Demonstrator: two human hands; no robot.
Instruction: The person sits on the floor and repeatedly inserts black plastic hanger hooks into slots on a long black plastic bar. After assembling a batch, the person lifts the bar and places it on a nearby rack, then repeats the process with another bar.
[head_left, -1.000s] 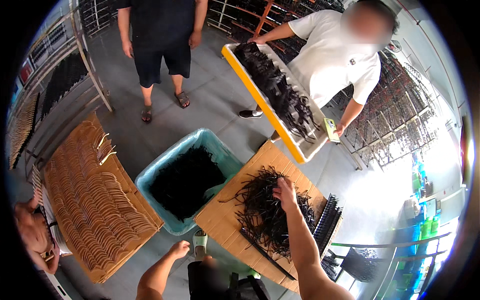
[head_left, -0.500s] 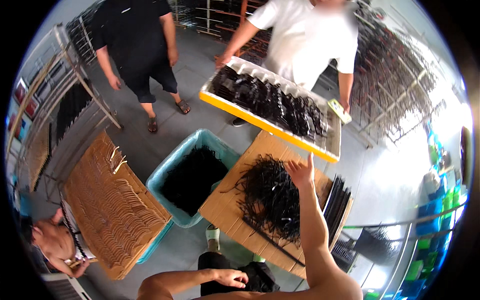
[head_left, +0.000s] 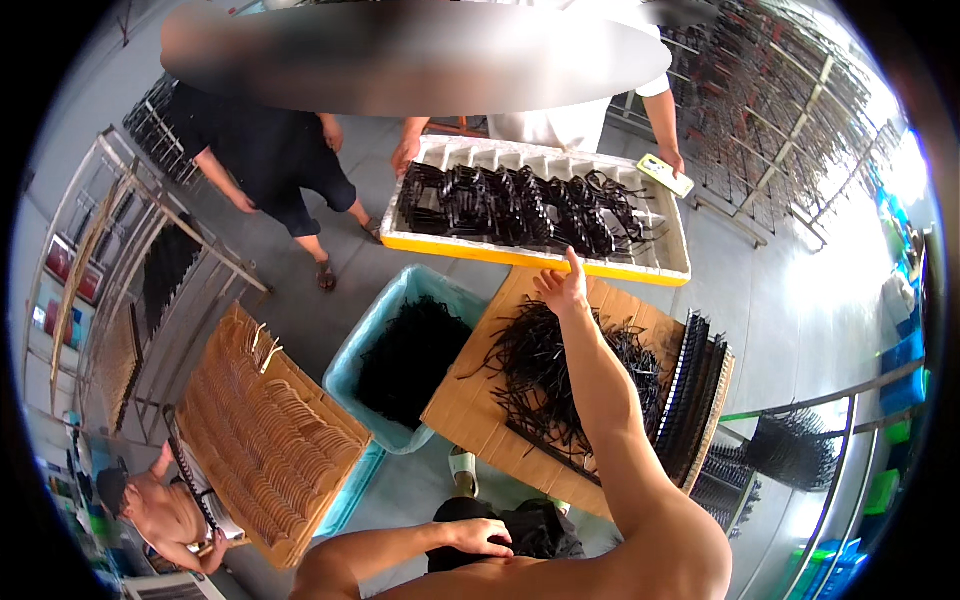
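Nearest, at the lower edge: left hand [head_left: 484, 536] resting on the dark-clad lap, fingers loosely curled and flat against the cloth, gripping nothing. Just beyond it, a pale sandal [head_left: 463, 470] on the grey floor.

Farther out, right arm stretched forward across a brown board [head_left: 462, 410]. Heaped on that board, a tangled pile of black eyeglass frames [head_left: 540, 375], directly under the forearm. Racked along the board's right edge, a dense row of black frames on a rack [head_left: 695, 395], set upright side by side.

At the board's far edge: right hand [head_left: 561, 288], fingers released and spread, index finger raised toward the yellow rim of the tray ahead, clasping nothing. Hand above the far end of the pile, just short of the tray; touching the rim or not, cannot tell.

Left of the board, touching its edge: a teal bin [head_left: 352, 352] filled with more black frames. Farther left, a second board [head_left: 262, 425] covered with rows of tan frames, and at its near corner a seated person [head_left: 160, 510].

Beyond the right hand: a white tray with a yellow front edge [head_left: 520, 254], black frames lined up in its compartments, held at both ends by a person in a white shirt [head_left: 560, 125]. Beside that one, to the left, a standing person in dark clothes [head_left: 270, 160]. Behind and to the right, metal racks [head_left: 780, 130] hung with frames.
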